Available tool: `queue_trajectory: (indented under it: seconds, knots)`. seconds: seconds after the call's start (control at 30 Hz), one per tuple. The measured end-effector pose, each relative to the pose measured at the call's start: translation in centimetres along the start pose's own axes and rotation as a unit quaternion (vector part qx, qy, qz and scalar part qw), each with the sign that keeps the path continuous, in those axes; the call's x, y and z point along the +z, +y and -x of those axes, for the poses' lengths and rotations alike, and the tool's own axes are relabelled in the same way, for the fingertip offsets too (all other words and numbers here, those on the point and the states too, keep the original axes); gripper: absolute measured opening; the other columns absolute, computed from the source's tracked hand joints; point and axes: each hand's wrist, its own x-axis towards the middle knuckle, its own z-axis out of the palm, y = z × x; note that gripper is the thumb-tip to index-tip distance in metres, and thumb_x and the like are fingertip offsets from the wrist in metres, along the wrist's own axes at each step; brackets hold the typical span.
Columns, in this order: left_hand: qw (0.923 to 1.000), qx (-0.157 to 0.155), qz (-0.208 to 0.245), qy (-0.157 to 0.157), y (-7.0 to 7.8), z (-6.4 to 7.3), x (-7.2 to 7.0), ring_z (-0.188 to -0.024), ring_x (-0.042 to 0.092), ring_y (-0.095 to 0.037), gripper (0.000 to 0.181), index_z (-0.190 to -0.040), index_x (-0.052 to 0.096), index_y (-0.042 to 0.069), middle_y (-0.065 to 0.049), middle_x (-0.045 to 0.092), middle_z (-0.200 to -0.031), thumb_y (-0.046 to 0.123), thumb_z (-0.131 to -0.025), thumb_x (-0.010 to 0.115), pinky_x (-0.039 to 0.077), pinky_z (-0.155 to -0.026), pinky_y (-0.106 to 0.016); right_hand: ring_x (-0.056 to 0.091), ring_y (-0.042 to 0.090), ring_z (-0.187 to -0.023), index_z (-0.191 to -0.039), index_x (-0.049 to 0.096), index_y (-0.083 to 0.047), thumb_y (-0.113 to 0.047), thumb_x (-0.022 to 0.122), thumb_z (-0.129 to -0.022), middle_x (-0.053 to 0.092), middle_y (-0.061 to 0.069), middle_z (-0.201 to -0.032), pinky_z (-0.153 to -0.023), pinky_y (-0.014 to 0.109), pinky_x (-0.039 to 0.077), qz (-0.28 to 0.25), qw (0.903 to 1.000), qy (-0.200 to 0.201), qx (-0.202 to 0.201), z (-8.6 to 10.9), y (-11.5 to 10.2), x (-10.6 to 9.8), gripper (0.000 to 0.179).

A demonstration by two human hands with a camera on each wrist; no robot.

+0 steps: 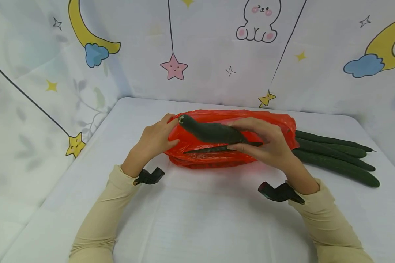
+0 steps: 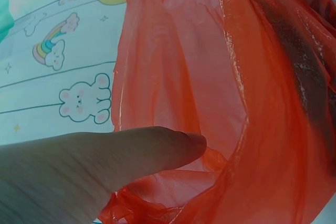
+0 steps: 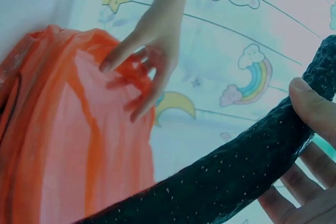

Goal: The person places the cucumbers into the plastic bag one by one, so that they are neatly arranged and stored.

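Observation:
My right hand point(image 1: 266, 140) grips a dark green cucumber point(image 1: 214, 132) between thumb and fingers, holding it above the red plastic bag point(image 1: 197, 160). In the right wrist view this cucumber point(image 3: 210, 182) slants across the lower part, its speckled skin plain to see. At the bag's left end is my left hand point(image 1: 156, 137), fingers spread loosely around the bag's mouth. The left wrist view shows its thumb point(image 2: 168, 148) stretched straight over the opening. A second dark, long shape point(image 1: 210, 149) lies along the bag's front, partly covered by red plastic.
Several long cucumbers point(image 1: 335, 166) lie side by side on the white table point(image 1: 200, 219), right of the bag. A cartoon-printed cloth point(image 1: 210, 44) rises behind the table. Each wrist carries a black camera mount point(image 1: 279, 192).

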Motion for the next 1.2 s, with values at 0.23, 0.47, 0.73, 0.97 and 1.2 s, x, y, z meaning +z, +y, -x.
queue_trajectory:
  seconds: [0.23,0.47,0.73,0.97,1.2]
  knots:
    - [0.9999,0.012,-0.009,0.004,0.0,-0.2,0.1,-0.058,0.055,-0.022,0.063,-0.143,0.047,0.014,-0.015,0.049,-0.137,0.022,-0.086,0.074,0.045,-0.047,-0.030,0.062,0.013,-0.110,-0.110,0.064,0.010,-0.025,0.072,-0.088,0.069,0.003,-0.112,-0.094,0.025,0.049,0.038,0.9991,-0.013,0.016,1.1,1.2,-0.2,0.042]
    - [0.9999,0.013,-0.005,0.004,0.0,-0.1,0.2,-0.055,0.053,-0.021,0.064,-0.144,0.047,0.014,-0.015,0.049,-0.136,0.022,-0.086,0.074,0.045,-0.047,-0.030,0.061,0.011,-0.109,-0.111,0.064,0.008,-0.025,0.071,-0.088,0.069,0.003,-0.111,-0.094,0.022,0.049,0.056,0.9980,-0.018,0.023,1.8,2.4,-0.5,0.041]
    - [0.9999,0.014,0.000,0.002,0.0,-0.1,0.3,-0.056,0.053,-0.021,0.064,-0.143,0.047,0.013,-0.015,0.049,-0.137,0.022,-0.086,0.074,0.047,-0.048,-0.029,0.061,0.011,-0.112,-0.112,0.065,0.007,-0.030,0.071,-0.088,0.069,0.006,-0.112,-0.097,0.024,0.047,0.063,0.9966,-0.037,0.037,2.6,3.8,-0.6,0.045]
    - [0.9999,0.014,-0.001,0.001,0.1,-0.1,0.1,-0.054,0.052,-0.021,0.065,-0.143,0.047,0.013,-0.015,0.048,-0.137,0.024,-0.086,0.074,0.046,-0.047,-0.030,0.060,0.013,-0.113,-0.115,0.065,0.005,-0.033,0.068,-0.088,0.068,0.012,-0.111,-0.098,0.022,0.046,0.077,0.9933,-0.057,0.064,3.2,4.6,-0.4,0.046]
    - [0.9999,0.015,-0.005,0.006,0.2,-0.1,0.0,-0.051,0.050,-0.021,0.065,-0.143,0.047,0.013,-0.015,0.049,-0.137,0.023,-0.086,0.075,0.045,-0.046,-0.030,0.061,0.018,-0.111,-0.117,0.064,0.002,-0.017,0.074,-0.083,0.068,0.013,-0.112,-0.098,0.019,0.045,0.104,0.9882,-0.079,0.080,3.7,5.5,-0.2,0.040]
